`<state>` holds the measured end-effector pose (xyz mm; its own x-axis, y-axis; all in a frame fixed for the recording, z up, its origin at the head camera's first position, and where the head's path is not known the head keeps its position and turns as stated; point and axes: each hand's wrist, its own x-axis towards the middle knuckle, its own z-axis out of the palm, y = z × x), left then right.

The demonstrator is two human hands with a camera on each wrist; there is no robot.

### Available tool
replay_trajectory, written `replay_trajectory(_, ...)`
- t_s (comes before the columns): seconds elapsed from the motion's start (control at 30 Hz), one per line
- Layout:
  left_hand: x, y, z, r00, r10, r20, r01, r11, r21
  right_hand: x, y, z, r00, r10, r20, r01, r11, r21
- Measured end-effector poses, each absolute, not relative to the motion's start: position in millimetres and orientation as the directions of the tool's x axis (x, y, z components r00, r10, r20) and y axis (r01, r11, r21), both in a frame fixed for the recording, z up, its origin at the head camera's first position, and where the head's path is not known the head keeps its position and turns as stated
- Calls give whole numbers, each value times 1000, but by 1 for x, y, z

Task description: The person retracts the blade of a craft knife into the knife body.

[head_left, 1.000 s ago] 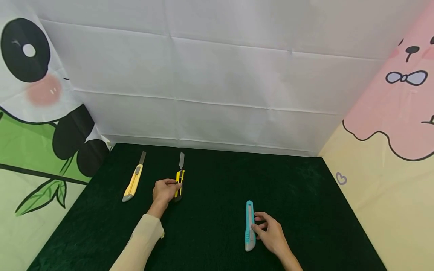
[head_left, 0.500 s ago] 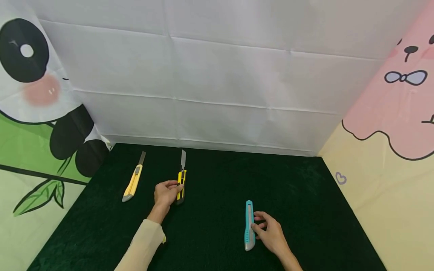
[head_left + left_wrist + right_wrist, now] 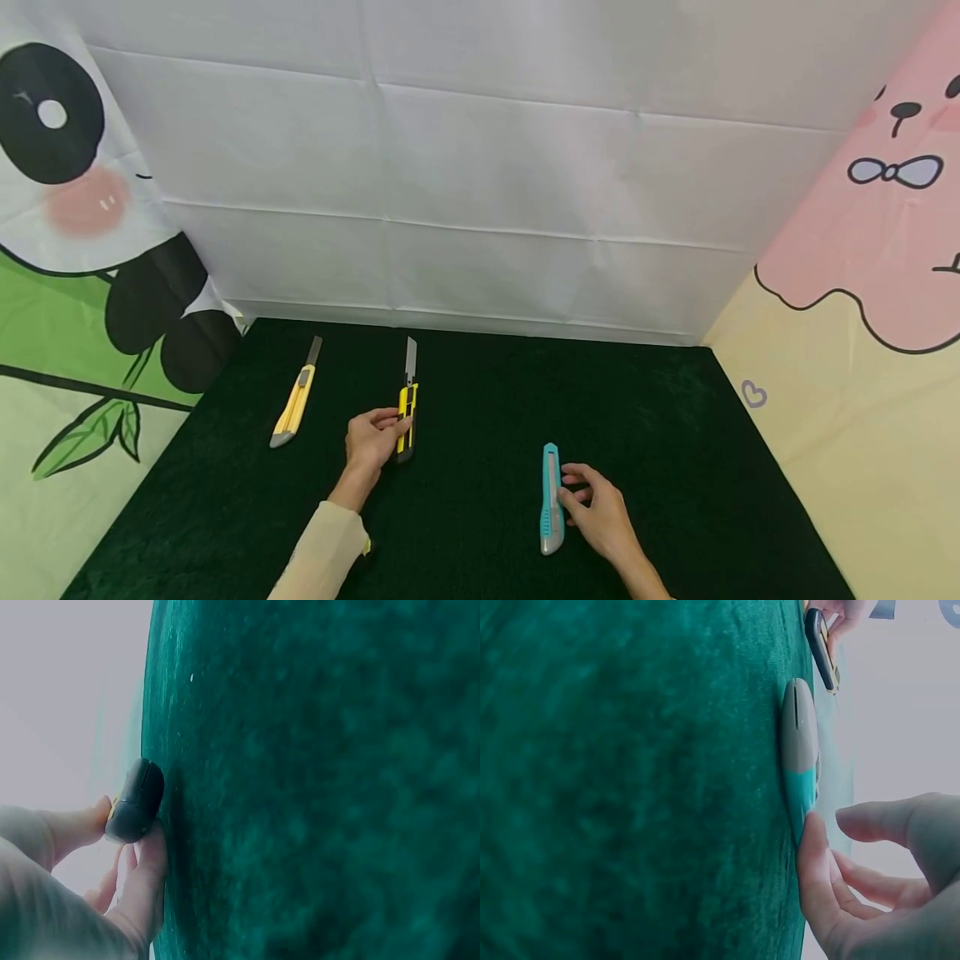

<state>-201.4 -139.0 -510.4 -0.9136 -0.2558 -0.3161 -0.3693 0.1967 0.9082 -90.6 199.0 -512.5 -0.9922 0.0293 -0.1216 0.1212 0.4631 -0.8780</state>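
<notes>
1. White, creased fabric sheeting [image 3: 480, 167] rises behind a dark green, velvety cloth [image 3: 480, 500]; a panda-printed side panel [image 3: 45, 308] stands at left and a pink-bear panel [image 3: 885, 242] at right.
2. From where I stand, the person's left hand [image 3: 368, 442], below a cream sleeve [image 3: 322, 542], grips a yellow-and-black plastic utility knife [image 3: 407, 402], thumb on one side and fingers on the other. Its extended metal blade [image 3: 411, 358] points towards the sheeting; I can't tell whether the knife touches the cloth along its length.
3. Well to the right, near the front, a turquoise knife with a grey end [image 3: 551, 504] lies on the cloth, grey end nearest the person.
4. Beside it is the right hand [image 3: 602, 517], loosely bent: one fingertip touches the turquoise edge, while the thumb stands apart, so nothing is clamped there.
5. Left of the yellow-and-black knife, a pale yellow knife with a grey butt [image 3: 294, 404] lies slanted, untouched, its own blade [image 3: 314, 351] out.
</notes>
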Motion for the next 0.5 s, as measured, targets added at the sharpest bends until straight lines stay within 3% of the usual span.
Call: replay_trajectory(0.5,-182,-128,-508,-930,-232,-286,-333,197,922,-95,192,-508,-997,26,-71,75,446,-892)
